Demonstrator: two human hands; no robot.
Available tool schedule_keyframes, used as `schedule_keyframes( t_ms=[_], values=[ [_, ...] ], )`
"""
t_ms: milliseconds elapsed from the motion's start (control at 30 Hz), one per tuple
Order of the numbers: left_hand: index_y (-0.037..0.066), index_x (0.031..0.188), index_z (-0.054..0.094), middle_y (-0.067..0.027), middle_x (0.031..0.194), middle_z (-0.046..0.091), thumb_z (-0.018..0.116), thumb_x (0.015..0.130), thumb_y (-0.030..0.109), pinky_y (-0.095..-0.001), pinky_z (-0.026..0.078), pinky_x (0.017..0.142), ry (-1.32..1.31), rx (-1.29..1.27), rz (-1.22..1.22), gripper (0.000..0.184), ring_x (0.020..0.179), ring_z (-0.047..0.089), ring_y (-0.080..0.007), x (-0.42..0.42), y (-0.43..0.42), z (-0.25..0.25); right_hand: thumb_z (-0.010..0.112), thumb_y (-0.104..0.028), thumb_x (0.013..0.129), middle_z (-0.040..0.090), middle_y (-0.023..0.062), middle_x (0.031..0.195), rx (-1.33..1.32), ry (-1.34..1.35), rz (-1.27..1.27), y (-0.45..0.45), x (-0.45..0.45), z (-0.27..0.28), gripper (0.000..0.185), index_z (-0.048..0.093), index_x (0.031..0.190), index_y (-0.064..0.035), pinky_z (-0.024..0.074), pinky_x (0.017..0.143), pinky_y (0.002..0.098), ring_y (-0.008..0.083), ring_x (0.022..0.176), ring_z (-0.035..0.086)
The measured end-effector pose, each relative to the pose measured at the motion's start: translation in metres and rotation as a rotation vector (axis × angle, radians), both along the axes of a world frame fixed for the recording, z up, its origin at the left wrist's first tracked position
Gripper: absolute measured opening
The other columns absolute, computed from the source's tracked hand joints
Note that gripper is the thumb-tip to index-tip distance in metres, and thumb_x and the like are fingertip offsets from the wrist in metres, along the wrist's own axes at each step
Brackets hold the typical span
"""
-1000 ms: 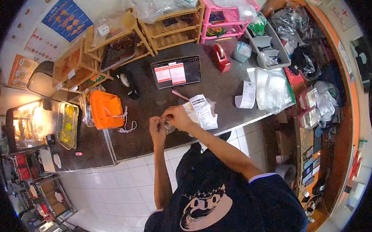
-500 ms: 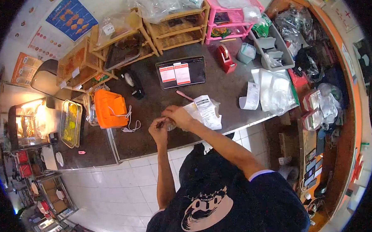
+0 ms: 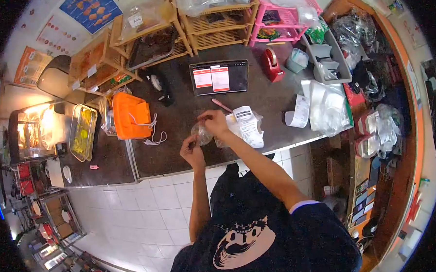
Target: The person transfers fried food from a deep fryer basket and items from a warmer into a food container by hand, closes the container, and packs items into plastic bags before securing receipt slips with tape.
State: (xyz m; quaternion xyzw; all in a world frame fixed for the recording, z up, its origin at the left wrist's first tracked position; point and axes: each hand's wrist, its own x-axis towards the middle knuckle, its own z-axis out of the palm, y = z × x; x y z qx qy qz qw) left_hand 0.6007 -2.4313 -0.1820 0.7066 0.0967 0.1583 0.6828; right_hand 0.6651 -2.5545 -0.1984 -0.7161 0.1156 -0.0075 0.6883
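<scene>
Between my two hands is a small clear plastic bag (image 3: 203,134), hard to see against the dark table. My left hand (image 3: 193,152) pinches its lower left side, near the table's front edge. Up and to the right, my right hand (image 3: 215,123) grips its top with bent fingers. Just right of my right hand lies a printed receipt (image 3: 248,127), on top of what looks like a clear plastic package. A pink pen (image 3: 220,105) rests behind my right hand.
A tablet (image 3: 220,78) stands behind my hands. To the left is an orange container (image 3: 129,118) with a white cable. On the right are a red tape dispenser (image 3: 273,65), a curled receipt (image 3: 298,112), plastic bags (image 3: 327,107) and a grey bin (image 3: 344,74). Tiered racks (image 3: 218,31) line the back.
My hands have moved apart, my right hand up and right, my left slightly down. The clear bag now shows stretched between them. The view has shifted slightly.
</scene>
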Motion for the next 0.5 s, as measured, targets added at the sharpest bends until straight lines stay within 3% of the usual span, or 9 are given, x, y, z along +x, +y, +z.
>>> schedule_keyframes(
  t_ms=[100,200,233,267,300,367,433,467,500],
  values=[
    [-0.002,0.083,0.065,-0.0083,0.087,0.067,0.069,0.08,-0.008,-0.0293,0.049,0.078,0.125,0.021,-0.008,0.007,0.083,0.06,-0.0125,-0.034,0.014,-0.031,0.065,-0.003,0.069,0.07,0.0139,0.079,-0.512,-0.175,0.079,-0.007,0.017,-0.007,0.017,0.071,0.084,-0.0065,0.0542,0.066,0.0365,0.0288,0.07,0.068],
    [-0.001,0.087,0.068,-0.0072,0.087,0.068,0.069,0.077,-0.009,-0.0292,0.051,0.074,0.12,-0.256,0.006,0.013,0.082,0.061,-0.0142,-0.052,0.025,-0.067,0.068,-0.008,0.067,0.068,0.0144,0.082,-0.854,-0.176,0.192,-0.002,0.006,0.0,0.023,0.067,0.09,-0.01,0.0536,0.07,0.0435,0.0353,0.076,0.066],
    [0.0,0.089,0.07,-0.0063,0.086,0.068,0.068,0.076,-0.01,-0.028,0.051,0.071,0.207,-0.152,0.102,0.017,0.08,0.061,-0.0149,-0.047,0.019,-0.052,0.07,-0.014,0.069,0.068,0.0143,0.09,-0.743,0.015,0.262,0.002,0.014,-0.01,0.032,0.065,0.1,-0.0122,0.0521,0.075,0.0471,0.0343,0.086,0.066],
    [0.001,0.089,0.07,-0.0073,0.084,0.068,0.066,0.075,-0.011,-0.0282,0.051,0.071,0.187,-0.222,0.144,0.02,0.078,0.061,-0.0158,-0.047,0.039,-0.11,0.07,-0.016,0.071,0.067,0.0162,0.091,-0.784,0.09,0.263,0.002,0.01,-0.001,0.032,0.065,0.102,-0.0103,0.0514,0.077,0.0474,0.0337,0.091,0.065],
    [0.002,0.089,0.07,-0.0068,0.084,0.067,0.068,0.074,-0.01,-0.03,0.051,0.072,0.076,0.074,0.13,0.019,0.077,0.06,-0.0166,-0.041,0.05,-0.11,0.07,-0.021,0.07,0.066,0.0186,0.09,-0.672,-0.256,0.1,0.0,0.003,-0.011,0.034,0.063,0.101,-0.0072,0.0499,0.079,0.0485,0.0358,0.09,0.064],
    [0.0,0.091,0.069,-0.0064,0.086,0.064,0.068,0.078,-0.005,-0.032,0.051,0.074,0.076,-0.311,0.067,0.014,0.078,0.058,-0.0183,-0.037,0.034,-0.077,0.072,-0.025,0.063,0.067,0.0139,0.087,-1.015,-0.243,0.38,-0.027,-0.024,0.011,0.033,0.065,0.091,-0.0096,0.0457,0.081,0.0507,0.0334,0.086,0.064],
    [-0.004,0.1,0.066,-0.0099,0.094,0.065,0.066,0.083,0.001,-0.0344,0.051,0.077,-0.002,-0.121,0.031,0.019,0.084,0.059,-0.0205,-0.027,0.032,-0.071,0.072,-0.027,0.058,0.069,0.0083,0.088,-1.176,-0.115,0.629,-0.044,-0.054,0.022,0.022,0.069,0.075,-0.0143,0.0435,0.082,0.053,0.0285,0.085,0.066],
    [-0.005,0.101,0.065,-0.011,0.095,0.066,0.066,0.083,0.003,-0.0348,0.051,0.077,-0.138,0.082,-0.041,0.02,0.085,0.06,-0.0216,-0.026,0.03,-0.065,0.071,-0.025,0.057,0.07,0.0069,0.086,-1.211,-0.259,0.473,-0.039,-0.057,-0.031,0.017,0.071,0.072,-0.0156,0.0437,0.085,0.0522,0.0263,0.084,0.066],
    [-0.006,0.101,0.065,-0.0121,0.097,0.066,0.067,0.083,0.005,-0.0353,0.051,0.076,-0.291,0.286,-0.099,0.021,0.085,0.06,-0.0227,-0.02,0.03,-0.058,0.07,-0.024,0.059,0.069,0.009,0.081,-1.275,-0.222,0.547,-0.055,-0.068,0.015,0.02,0.071,0.075,-0.0123,0.048,0.08,0.0481,0.0276,0.082,0.067]
  ],
)
